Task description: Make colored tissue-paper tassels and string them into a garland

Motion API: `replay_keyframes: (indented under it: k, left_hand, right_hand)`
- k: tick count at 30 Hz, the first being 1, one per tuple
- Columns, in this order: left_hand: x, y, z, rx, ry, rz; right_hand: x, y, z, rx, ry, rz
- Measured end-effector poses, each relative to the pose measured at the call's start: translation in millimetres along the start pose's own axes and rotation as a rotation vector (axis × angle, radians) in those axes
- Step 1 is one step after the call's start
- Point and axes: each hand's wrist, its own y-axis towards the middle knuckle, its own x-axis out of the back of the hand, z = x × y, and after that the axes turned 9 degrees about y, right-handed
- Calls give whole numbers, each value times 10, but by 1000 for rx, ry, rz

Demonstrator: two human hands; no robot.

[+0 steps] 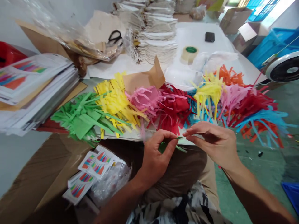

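Note:
Just past the table's front edge, my left hand (158, 154) pinches a green paper tassel (181, 149), mostly hidden behind the fingers. Close to its tip is my right hand (213, 140), thumb and forefinger pressed together; whatever they hold is too small to make out. In front of both hands lies a row of fringed paper tassels: green tassels (87, 123), yellow tassels (111, 99), pink tassels (148, 101) and red tassels (176, 109). Farther right are more yellow tassels (209, 91), orange tassels (230, 76) and blue tassels (263, 119).
Behind the tassels are a tape roll (189, 55), a small black box (209, 37), stacked white bundles (156, 46) and black-handled scissors (115, 37). Printed sheets (39, 81) are piled at left. An open carton (44, 174) holds printed cards (93, 168). A fan (286, 67) is at right.

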Motion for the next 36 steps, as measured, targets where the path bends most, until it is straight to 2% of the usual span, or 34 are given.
replay_keyframes:
  k: [9, 16, 20, 26, 29, 36]
  left_hand:
    - [-145, 15, -98, -181, 95, 39]
    - [-126, -2, -140, -317, 198, 44]
    - [-132, -14, -127, -278, 154, 62]
    - [-130, -51, -100, -104, -18, 86]
    - [-128, -52, -107, -94, -66, 102]
    - [-204, -24, -115, -75, -99, 77]
  right_hand:
    - [157, -118, 68, 65, -124, 7]
    - [188, -107, 167, 115, -220, 119]
    - [179, -113, 172, 92, -216, 165]
    - [186, -143, 108, -11, -168, 101]
    - [216, -156, 90, -55, -141, 86]
    - [207, -231, 64, -143, -39, 151]
